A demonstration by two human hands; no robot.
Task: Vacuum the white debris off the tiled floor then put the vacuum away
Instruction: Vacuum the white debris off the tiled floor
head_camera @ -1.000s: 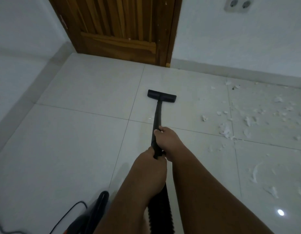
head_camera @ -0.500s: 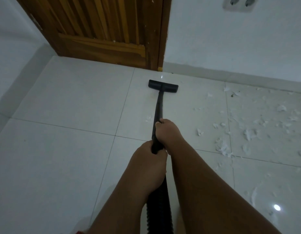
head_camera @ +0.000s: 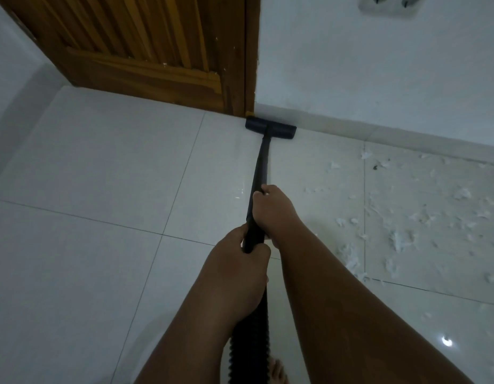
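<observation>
You grip the wand [head_camera: 260, 167] with both hands clenched round it: right hand [head_camera: 270, 209] ahead, left hand [head_camera: 240, 261] behind, just above where the ribbed hose [head_camera: 248, 342] begins. The nozzle [head_camera: 270, 128] lies flat at the far edge of the floor [head_camera: 101, 189], touching the skirting [head_camera: 351, 126] just beside the door frame [head_camera: 250, 65]. The debris [head_camera: 401, 236] is scattered over the floor's right side, well apart from the nozzle. The wand looks stiff and light, so steer it from where you hold it. The hose is soft and will buckle if pushed. The scraps look feather-light and may scatter if knocked.
</observation>
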